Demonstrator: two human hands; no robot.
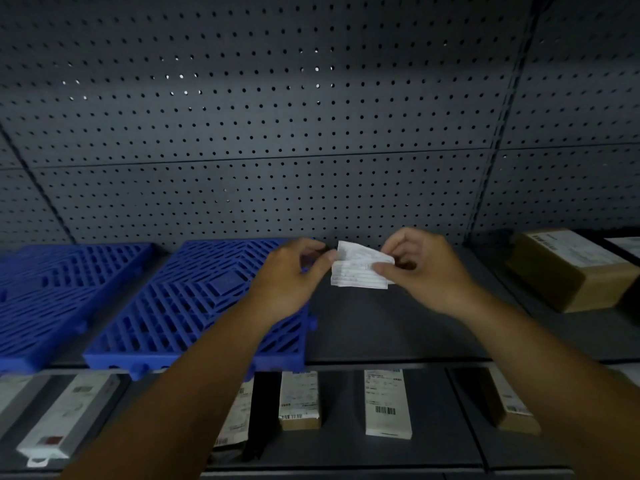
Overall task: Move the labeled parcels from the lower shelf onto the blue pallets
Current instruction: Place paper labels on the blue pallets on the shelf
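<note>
Grip status: both hands are clamped on one thin white printed paper slip (356,271). The left hand (294,271) pinches its left edge and the right hand (419,268) its right edge, between thumb and fingertips. The slip is limp, creased and near weightless. It is held above the dark grey metal upper shelf (381,327), just right of the nearer blue slatted plastic pallet (194,306). A second blue slatted plastic pallet (52,289) lies beside it to the left. Both are rigid open grids.

The labeled parcels lie on the lower shelf (346,452), below the forearms:
- a flat white label-covered parcel (386,403)
- a small brown cardboard parcel with a white label (299,400)
- a long white carton (65,417) at left
- a narrow brown parcel (509,407) at right

Judged by shape, these are light, stiff cartons with smooth faces. Take each across its narrow sides; one hand should suffice.

A larger brown cardboard box (571,268) sits on the upper shelf at far right. A grey perforated metal panel (311,116) backs the unit.
</note>
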